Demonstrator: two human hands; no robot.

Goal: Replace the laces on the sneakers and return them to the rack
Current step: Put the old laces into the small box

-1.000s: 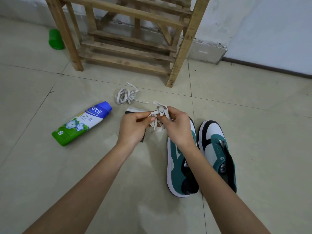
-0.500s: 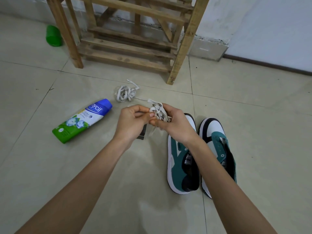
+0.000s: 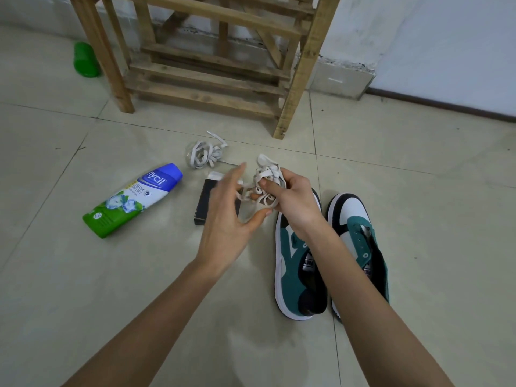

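lace bundle (image 3: 266, 180) gripped in R hand (image 3: 293, 202): thumb pressed on top of the coil, fingers curled under it. It's held above the floor (image 3: 418, 191), just fwd of the toe of the near sneaker (image 3: 296, 263).

L hand (image 3: 226, 216) released: fingers straight and spread, palm turned twd the bundle, thumb tip touching a low loop. Whether a strand is hooked on a finger can't be told.

Key relation: bundle lies just right of L hand, so L is judged the one to pick a free end, w/ R as anchor. No clear long axis on the bundle; it's a tangled coil w/ loops hanging down-left twd the L palm. Lace tip not made out.

Both sneakers unlaced, side by side, toes pointed at the rack (image 3: 212, 79), long axes running away from the wearer. Near one sits under the R forearm; far sneaker (image 3: 360, 236) just to its right, eyelets exposed.

Step judged: coil being undone before threading, so task is early. 2nd lace coil (image 3: 203, 155) lies on the floor fwd-left of the hands, between rack and dark box (image 3: 205, 202). Bottle (image 3: 134, 199) is further left and not needed.
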